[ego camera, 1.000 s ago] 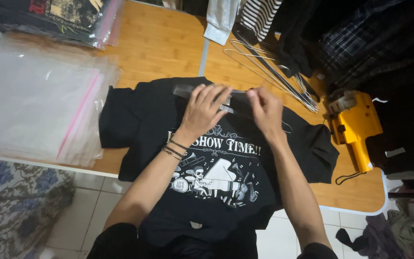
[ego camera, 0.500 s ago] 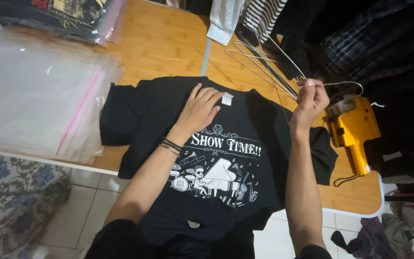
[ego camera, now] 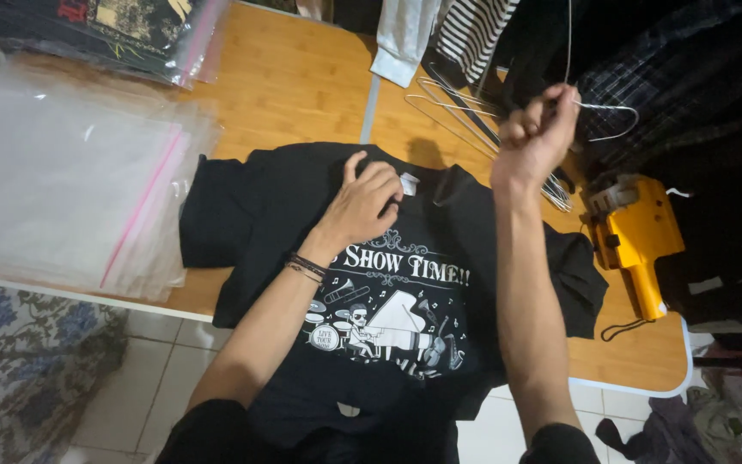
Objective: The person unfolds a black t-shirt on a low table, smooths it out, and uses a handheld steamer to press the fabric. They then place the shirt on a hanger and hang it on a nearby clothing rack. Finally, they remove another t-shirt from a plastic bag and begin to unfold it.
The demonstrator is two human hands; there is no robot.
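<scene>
Right hand (ego camera: 532, 137) lifts wire hanger (ego camera: 605, 110) above black T-shirt (ego camera: 405, 292).

Tee (ego camera: 388, 292) flat on table (ego camera: 302, 77), hem hanging off near edge. Bags (ego camera: 62, 189) left of tee. Tagging gun (ego camera: 637, 236) right of tee, near table edge. Hangers (ego camera: 448, 107) behind tee. L hand (ego camera: 367, 202) on collar; R hand (ego camera: 534, 142) raised above w/ hanger (ego camera: 607, 112).

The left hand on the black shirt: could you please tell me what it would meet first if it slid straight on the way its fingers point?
Probably the white neck label, just beyond the fingertips of the left hand.
</scene>
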